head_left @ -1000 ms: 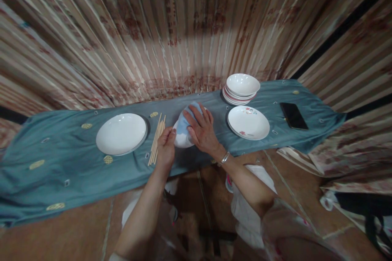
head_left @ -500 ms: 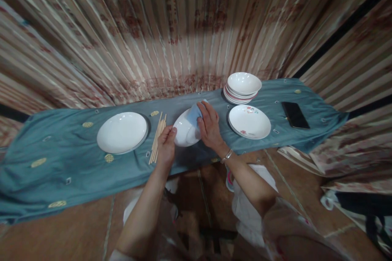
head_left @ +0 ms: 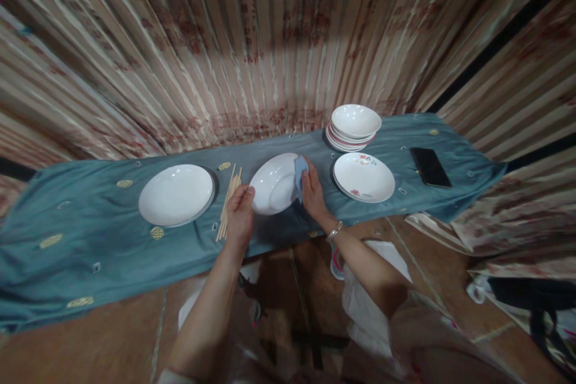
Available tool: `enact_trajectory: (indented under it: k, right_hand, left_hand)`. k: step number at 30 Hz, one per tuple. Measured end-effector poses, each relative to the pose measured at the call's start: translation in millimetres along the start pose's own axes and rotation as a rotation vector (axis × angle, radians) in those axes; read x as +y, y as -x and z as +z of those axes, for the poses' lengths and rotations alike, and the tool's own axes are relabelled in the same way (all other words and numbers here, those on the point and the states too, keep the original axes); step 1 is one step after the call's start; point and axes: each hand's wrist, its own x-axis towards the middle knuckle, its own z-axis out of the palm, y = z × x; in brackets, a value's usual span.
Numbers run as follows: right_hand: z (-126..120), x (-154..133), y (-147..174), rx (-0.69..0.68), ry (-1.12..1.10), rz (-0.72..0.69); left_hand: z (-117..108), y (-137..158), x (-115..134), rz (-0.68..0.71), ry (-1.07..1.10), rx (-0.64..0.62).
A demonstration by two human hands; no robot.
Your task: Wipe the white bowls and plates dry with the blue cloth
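Observation:
A white plate is tilted above the cloth-covered table, its underside with a round foot ring showing. My left hand is closed on its left rim, thumb on the near face. At the opposite rim, my right hand grips a light blue cloth against the plate's edge. Just left of the plate lie several wooden chopsticks, partly hidden behind my left hand. To the right rest stacked flowered plates.
White plates are stacked at the left. Stacked bowls stand at the back right, and a black phone lies farther right. A teal tablecloth covers the narrow table; a pleated curtain hangs behind.
My right hand with the blue cloth has moved from the plate's underside to its right rim, exposing more of the surface. My left hand keeps its hold.

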Motion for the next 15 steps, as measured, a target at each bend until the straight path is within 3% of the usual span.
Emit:
enact_trajectory:
  k: [8,15]
  right_hand:
    - [16,29,20,0.024,-0.063,0.148]
    - [15,32,23,0.007,-0.146,0.195]
  left_hand:
    - [2,2,4,-0.001,0.038,0.0]
    - [2,0,5,0.019,0.016,0.001]
